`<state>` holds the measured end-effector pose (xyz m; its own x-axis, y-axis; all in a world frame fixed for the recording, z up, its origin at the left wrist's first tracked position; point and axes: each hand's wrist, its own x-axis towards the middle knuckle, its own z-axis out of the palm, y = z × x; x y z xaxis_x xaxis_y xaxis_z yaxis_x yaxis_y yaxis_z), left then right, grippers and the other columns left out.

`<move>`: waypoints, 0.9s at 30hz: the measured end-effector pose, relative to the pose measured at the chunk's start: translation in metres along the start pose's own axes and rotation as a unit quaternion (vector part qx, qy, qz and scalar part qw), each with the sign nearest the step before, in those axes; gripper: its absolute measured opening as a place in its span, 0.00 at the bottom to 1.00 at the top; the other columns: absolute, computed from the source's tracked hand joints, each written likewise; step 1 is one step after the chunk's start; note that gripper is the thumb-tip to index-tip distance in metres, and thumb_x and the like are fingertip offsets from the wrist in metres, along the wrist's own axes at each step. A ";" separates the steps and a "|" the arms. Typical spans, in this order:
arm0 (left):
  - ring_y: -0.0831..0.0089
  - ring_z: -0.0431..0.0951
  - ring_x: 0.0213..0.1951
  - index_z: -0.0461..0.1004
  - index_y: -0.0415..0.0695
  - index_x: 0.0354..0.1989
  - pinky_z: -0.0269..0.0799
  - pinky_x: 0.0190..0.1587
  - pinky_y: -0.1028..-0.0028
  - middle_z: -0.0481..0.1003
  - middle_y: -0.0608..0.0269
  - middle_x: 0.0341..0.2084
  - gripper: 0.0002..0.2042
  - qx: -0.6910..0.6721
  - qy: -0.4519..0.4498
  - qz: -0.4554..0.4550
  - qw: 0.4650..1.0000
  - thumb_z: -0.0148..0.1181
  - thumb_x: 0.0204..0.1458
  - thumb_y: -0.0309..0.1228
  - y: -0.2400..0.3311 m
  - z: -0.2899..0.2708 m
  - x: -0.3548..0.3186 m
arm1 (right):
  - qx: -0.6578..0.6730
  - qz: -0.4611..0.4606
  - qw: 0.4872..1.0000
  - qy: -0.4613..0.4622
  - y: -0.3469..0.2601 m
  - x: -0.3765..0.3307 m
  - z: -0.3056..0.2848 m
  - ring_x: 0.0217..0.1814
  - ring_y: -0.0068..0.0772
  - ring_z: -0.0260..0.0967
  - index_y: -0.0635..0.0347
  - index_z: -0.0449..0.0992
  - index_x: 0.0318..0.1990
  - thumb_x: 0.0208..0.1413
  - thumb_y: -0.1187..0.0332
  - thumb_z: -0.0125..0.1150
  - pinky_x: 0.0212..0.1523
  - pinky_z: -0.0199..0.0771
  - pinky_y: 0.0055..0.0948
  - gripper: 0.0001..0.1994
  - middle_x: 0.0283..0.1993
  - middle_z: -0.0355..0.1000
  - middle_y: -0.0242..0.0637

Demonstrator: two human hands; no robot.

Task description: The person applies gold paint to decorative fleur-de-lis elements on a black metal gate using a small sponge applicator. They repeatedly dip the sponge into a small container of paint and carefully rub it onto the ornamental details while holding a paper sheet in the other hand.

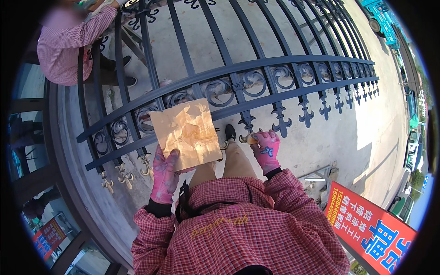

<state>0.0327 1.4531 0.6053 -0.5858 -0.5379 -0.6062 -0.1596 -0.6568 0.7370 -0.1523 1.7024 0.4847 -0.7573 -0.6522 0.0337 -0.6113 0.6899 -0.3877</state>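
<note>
My left hand (166, 176), in a pink glove, grips a creased sheet of brown cardboard (185, 133) by its lower left edge. A shiny golden smear covers the middle of the sheet. My right hand (266, 149), in a pink glove with a blue butterfly, pinches a small tan piece (252, 138), which looks like sponge. That piece is close to the spear-shaped tips of a dark metal fence panel (256, 101); contact cannot be made out. Tips at the left, such as this finial (123, 174), look golden, while a finial (281, 124) farther right is dark.
Another person (68, 48) in a checked shirt is at the panel's far left. A red sign (366, 224) stands at the lower right, near a metal frame (321, 175). Glass doors (34, 183) line the left side. Vehicles, including a turquoise one (381, 23), stand at the right.
</note>
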 end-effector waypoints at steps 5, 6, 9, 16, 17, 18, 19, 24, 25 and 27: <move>0.65 0.79 0.39 0.58 0.44 0.60 0.84 0.29 0.66 0.72 0.58 0.45 0.23 -0.007 -0.009 0.008 1.000 0.54 0.57 0.32 0.001 0.000 -0.002 | 0.021 -0.037 0.998 -0.037 -0.007 0.009 -0.009 0.47 0.44 0.67 0.52 0.77 0.35 0.32 0.69 0.69 0.53 0.63 0.43 0.16 0.37 0.74 0.31; 0.65 0.79 0.39 0.58 0.45 0.60 0.84 0.29 0.66 0.72 0.58 0.45 0.23 -0.010 -0.014 0.009 1.000 0.54 0.57 0.32 0.001 0.000 -0.001 | 0.012 -0.041 0.999 -0.029 -0.002 0.017 -0.007 0.47 0.44 0.67 0.52 0.77 0.35 0.32 0.68 0.69 0.53 0.63 0.43 0.16 0.37 0.74 0.31; 0.65 0.79 0.39 0.58 0.45 0.60 0.84 0.30 0.65 0.72 0.59 0.44 0.23 -0.020 -0.003 0.012 1.000 0.54 0.57 0.32 -0.003 0.001 -0.002 | -0.014 -0.027 1.000 -0.003 0.020 0.031 -0.009 0.45 0.44 0.67 0.50 0.77 0.35 0.34 0.66 0.68 0.55 0.61 0.41 0.15 0.37 0.74 0.31; 0.66 0.79 0.39 0.58 0.44 0.60 0.84 0.30 0.66 0.71 0.60 0.43 0.23 -0.003 0.009 0.009 1.000 0.54 0.57 0.31 -0.008 -0.003 0.001 | 0.006 0.028 1.000 0.010 0.024 0.035 0.000 0.47 0.45 0.68 0.51 0.77 0.35 0.31 0.69 0.70 0.52 0.64 0.41 0.16 0.37 0.74 0.32; 0.66 0.79 0.39 0.58 0.44 0.60 0.84 0.30 0.66 0.71 0.60 0.43 0.23 -0.001 0.008 0.012 1.000 0.54 0.57 0.31 -0.009 -0.003 0.001 | -0.003 0.046 0.998 0.031 0.033 0.037 0.003 0.47 0.45 0.68 0.51 0.77 0.35 0.31 0.69 0.70 0.50 0.65 0.42 0.16 0.37 0.74 0.32; 0.66 0.79 0.39 0.58 0.45 0.60 0.84 0.30 0.66 0.71 0.60 0.43 0.23 0.001 0.008 0.014 1.000 0.54 0.57 0.31 -0.009 -0.004 0.002 | -0.002 0.002 1.000 0.027 0.024 0.038 0.002 0.46 0.45 0.68 0.52 0.77 0.34 0.32 0.69 0.69 0.49 0.65 0.41 0.16 0.37 0.74 0.32; 0.65 0.79 0.39 0.58 0.45 0.60 0.84 0.30 0.66 0.71 0.60 0.43 0.23 -0.002 0.008 0.011 1.000 0.54 0.57 0.31 -0.009 -0.003 0.002 | -0.003 -0.042 0.999 0.022 0.009 0.039 -0.003 0.46 0.44 0.68 0.53 0.77 0.34 0.32 0.70 0.69 0.48 0.65 0.41 0.16 0.37 0.74 0.33; 0.65 0.79 0.39 0.58 0.45 0.61 0.84 0.30 0.66 0.71 0.60 0.43 0.23 -0.008 -0.002 0.015 1.000 0.54 0.57 0.31 -0.009 -0.001 0.003 | 0.030 0.062 0.997 0.029 0.029 0.044 0.004 0.48 0.42 0.66 0.51 0.77 0.37 0.35 0.67 0.68 0.54 0.60 0.42 0.16 0.38 0.73 0.32; 0.65 0.78 0.42 0.57 0.45 0.62 0.83 0.33 0.65 0.70 0.59 0.46 0.24 -0.012 -0.009 0.007 1.000 0.54 0.57 0.31 -0.008 -0.002 0.002 | 0.043 0.059 0.997 0.026 0.030 0.044 0.002 0.48 0.42 0.66 0.51 0.77 0.37 0.35 0.68 0.67 0.54 0.60 0.41 0.15 0.38 0.73 0.32; 0.66 0.76 0.47 0.55 0.44 0.63 0.83 0.39 0.64 0.68 0.59 0.50 0.25 -0.020 -0.027 -0.009 0.999 0.54 0.58 0.31 -0.003 -0.002 -0.002 | 0.017 -0.011 1.000 0.021 0.020 0.046 0.006 0.47 0.42 0.66 0.52 0.78 0.35 0.35 0.70 0.66 0.53 0.61 0.40 0.14 0.38 0.74 0.32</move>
<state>0.0356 1.4551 0.6036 -0.6248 -0.4979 -0.6015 -0.1391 -0.6870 0.7132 -0.1981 1.6844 0.4726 -0.7529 -0.6530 0.0821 -0.6207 0.6631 -0.4183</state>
